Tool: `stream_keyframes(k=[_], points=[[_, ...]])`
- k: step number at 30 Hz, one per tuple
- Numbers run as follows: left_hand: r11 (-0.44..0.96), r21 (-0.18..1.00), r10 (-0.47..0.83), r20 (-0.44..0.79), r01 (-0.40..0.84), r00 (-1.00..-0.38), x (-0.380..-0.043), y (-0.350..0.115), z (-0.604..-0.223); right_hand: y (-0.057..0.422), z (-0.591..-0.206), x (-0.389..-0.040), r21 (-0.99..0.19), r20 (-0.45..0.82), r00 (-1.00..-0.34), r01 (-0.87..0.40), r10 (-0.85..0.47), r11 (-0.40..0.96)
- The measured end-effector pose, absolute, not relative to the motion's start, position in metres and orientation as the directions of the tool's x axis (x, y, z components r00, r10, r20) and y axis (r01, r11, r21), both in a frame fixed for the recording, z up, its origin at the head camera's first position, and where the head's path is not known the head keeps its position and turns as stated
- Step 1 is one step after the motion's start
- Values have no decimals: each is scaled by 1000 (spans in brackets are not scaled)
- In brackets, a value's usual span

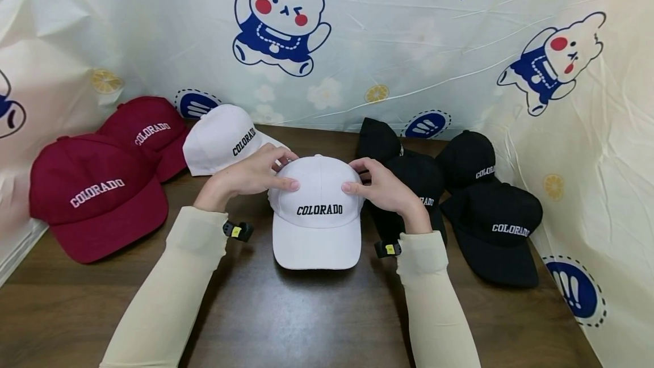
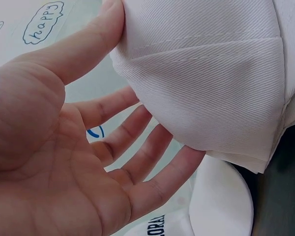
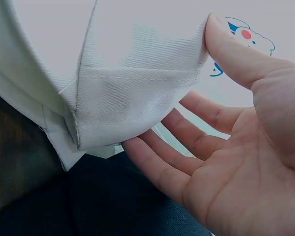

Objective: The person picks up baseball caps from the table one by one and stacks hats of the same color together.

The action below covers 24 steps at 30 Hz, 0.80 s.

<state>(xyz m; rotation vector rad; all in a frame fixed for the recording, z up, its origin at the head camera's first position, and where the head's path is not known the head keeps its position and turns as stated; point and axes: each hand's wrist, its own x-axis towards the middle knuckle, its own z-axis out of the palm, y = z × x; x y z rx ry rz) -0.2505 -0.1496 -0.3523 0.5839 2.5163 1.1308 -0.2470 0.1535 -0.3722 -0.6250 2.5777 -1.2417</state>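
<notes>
A white baseball cap [image 1: 317,246] with "COLORADO" in black letters faces the camera in the middle, its brim pointing towards me. My left hand [image 1: 247,175] holds its left side, thumb on the front of the crown and fingers behind. On the opposite side my right hand [image 1: 385,186] grips it in the same way. Both wrist views show the thumb on the outside of the white fabric [image 2: 211,93] and fingertips at the lower edge of the cap [image 3: 132,108]. Whether the brim touches the table cannot be told.
A second white cap [image 1: 217,143] lies behind my left hand. Two maroon caps [image 1: 97,186] overlap at the left. Several black caps [image 1: 495,237] are grouped at the right, some partly behind my right hand. A printed sheet [image 1: 357,44] encloses the brown table [image 1: 286,322].
</notes>
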Motion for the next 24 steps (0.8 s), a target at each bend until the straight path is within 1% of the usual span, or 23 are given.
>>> stream_keyframes(k=[6, 13, 17, 21, 24], points=[[611, 751, 488, -106, 252, -866, -249, -150, -352, 150, -371, -245, -777, -11, -893, -276, -450, 565], [620, 746, 483, -118, 243, -868, -248, -151, -351, 151, -371, -246, -773, -25, -892, -269, -451, 575], [631, 728, 494, -112, 267, -862, -248, -151, -350, 153, -369, -244, -769, -35, -889, -268, -457, 581], [648, 704, 503, -109, 291, -857, -248, -152, -348, 154, -365, -242, -756, -37, -875, -291, -482, 587], [658, 692, 502, -107, 298, -858, -248, -153, -346, 156, -362, -240, -718, -32, -861, -333, -507, 611]])
